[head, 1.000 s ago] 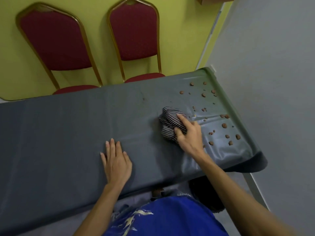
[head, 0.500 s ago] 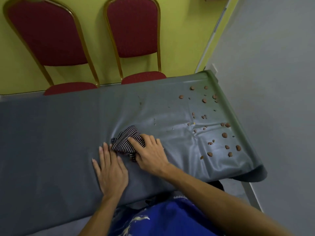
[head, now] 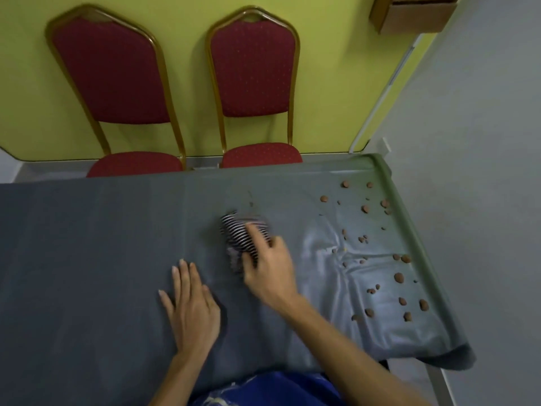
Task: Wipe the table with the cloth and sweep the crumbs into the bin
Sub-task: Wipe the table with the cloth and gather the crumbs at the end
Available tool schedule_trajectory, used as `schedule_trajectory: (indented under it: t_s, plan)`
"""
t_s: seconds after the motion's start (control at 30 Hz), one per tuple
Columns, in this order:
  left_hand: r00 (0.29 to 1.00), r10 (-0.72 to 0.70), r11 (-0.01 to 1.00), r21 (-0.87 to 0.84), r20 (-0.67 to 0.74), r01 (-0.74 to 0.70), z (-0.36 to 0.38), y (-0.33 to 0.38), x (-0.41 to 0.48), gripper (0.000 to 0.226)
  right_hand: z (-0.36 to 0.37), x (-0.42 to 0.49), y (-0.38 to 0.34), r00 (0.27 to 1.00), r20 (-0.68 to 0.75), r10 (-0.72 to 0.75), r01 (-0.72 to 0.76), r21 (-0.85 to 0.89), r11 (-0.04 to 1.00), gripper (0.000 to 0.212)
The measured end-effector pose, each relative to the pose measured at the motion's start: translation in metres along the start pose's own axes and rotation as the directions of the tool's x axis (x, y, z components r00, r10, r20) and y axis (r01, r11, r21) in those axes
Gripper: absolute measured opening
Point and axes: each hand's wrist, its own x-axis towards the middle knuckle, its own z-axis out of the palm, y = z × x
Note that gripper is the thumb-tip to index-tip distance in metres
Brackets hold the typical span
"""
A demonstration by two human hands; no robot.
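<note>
A bunched black-and-white striped cloth (head: 238, 235) lies on the grey covered table (head: 87, 244), near its middle. My right hand (head: 268, 266) presses on the cloth's near side, fingers spread over it, blurred by motion. My left hand (head: 191, 306) rests flat on the table, fingers apart, a little to the left of the cloth and nearer to me. Several brown crumbs (head: 399, 278) are scattered over the table's right end. No bin is in view.
Two red chairs with gold frames, the left chair (head: 114, 80) and the right chair (head: 254, 68), stand against the yellow wall behind the table. A cardboard box (head: 415, 13) sits at the top right. The table cover is wrinkled near the crumbs and hangs off the right corner.
My right hand swept the cloth from the crumbs' edge left towards my left hand, then pushed it away from me towards the table's middle. My left hand stayed flat.
</note>
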Motion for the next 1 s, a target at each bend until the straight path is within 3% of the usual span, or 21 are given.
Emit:
schedule_trajectory:
  t_s: [0.13, 0.37, 0.53, 0.6, 0.67, 0.73, 0.83, 0.9, 1.0]
  plan:
    - [1.0, -0.007, 1.0, 0.021, -0.005, 0.008, 0.004, -0.006, 0.027, 0.071, 0.044, -0.015, -0.037, 0.98, 0.124, -0.152, 0.173, -0.175, 0.969, 0.052]
    - [0.998, -0.051, 0.995, 0.089, -0.042, 0.054, 0.01, -0.006, 0.028, 0.061, 0.022, 0.029, 0.007, 0.965, 0.129, -0.23, 0.253, -0.207, 0.945, 0.051]
    - [0.997, -0.06, 0.993, 0.099, -0.047, 0.064, 0.009, -0.004, 0.027, 0.059, -0.018, 0.094, 0.066, 0.994, -0.105, 0.035, -0.062, -0.265, 0.962, 0.047]
    - [0.997, -0.067, 0.992, 0.106, -0.049, 0.071, 0.008, -0.003, 0.027, 0.058, -0.031, 0.11, 0.074, 0.968, -0.144, 0.207, -0.229, -0.15, 0.962, 0.045]
    - [0.996, -0.066, 0.992, 0.108, -0.058, 0.072, 0.008, -0.003, 0.028, 0.058, -0.033, 0.113, 0.061, 0.949, -0.158, 0.273, -0.282, -0.04, 0.959, 0.046]
    - [0.996, -0.067, 0.991, 0.112, -0.054, 0.073, 0.007, -0.002, 0.027, 0.059, -0.018, 0.101, 0.029, 0.973, -0.145, 0.178, -0.178, 0.01, 0.984, 0.045]
    - [0.997, -0.064, 0.987, 0.143, -0.04, 0.069, 0.01, -0.004, 0.027, 0.06, 0.022, 0.07, -0.025, 0.993, -0.025, -0.112, 0.112, 0.007, 0.994, 0.044]
    - [0.998, -0.065, 0.983, 0.171, -0.02, 0.068, 0.012, -0.008, 0.028, 0.063, 0.045, 0.056, -0.044, 0.95, 0.103, -0.294, 0.302, -0.078, 0.95, 0.045]
    - [0.999, -0.049, 0.988, 0.146, -0.006, 0.049, 0.012, -0.011, 0.028, 0.059, 0.053, 0.06, -0.029, 0.914, 0.182, -0.363, 0.391, -0.151, 0.908, 0.049]
